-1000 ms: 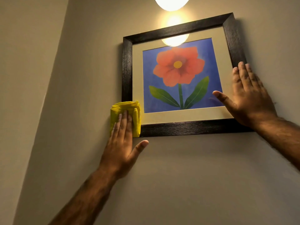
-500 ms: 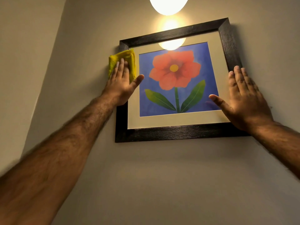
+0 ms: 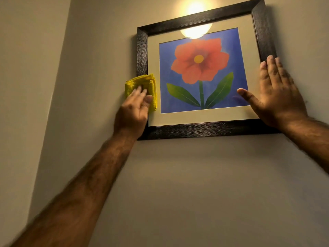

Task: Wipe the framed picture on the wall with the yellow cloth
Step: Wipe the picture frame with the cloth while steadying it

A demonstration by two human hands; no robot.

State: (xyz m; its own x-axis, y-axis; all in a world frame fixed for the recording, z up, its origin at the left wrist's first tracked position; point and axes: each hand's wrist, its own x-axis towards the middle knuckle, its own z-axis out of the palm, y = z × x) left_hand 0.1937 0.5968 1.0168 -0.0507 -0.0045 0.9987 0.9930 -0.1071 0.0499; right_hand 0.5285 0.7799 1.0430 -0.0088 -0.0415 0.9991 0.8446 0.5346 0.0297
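- The framed picture hangs on the wall
- The left hand presses the yellow cloth on its left edge, blurred fingers stretched out
- The right hand lies flat on its right edge, fingers together, thumb apart

I work from a single view, the wide-angle head camera. It sits below the framed picture and tilts steeply up the wall, near enough for both arms to reach it. The left forearm enters from the bottom left corner, the right forearm from the right edge. The picture's top corner meets the upper border.
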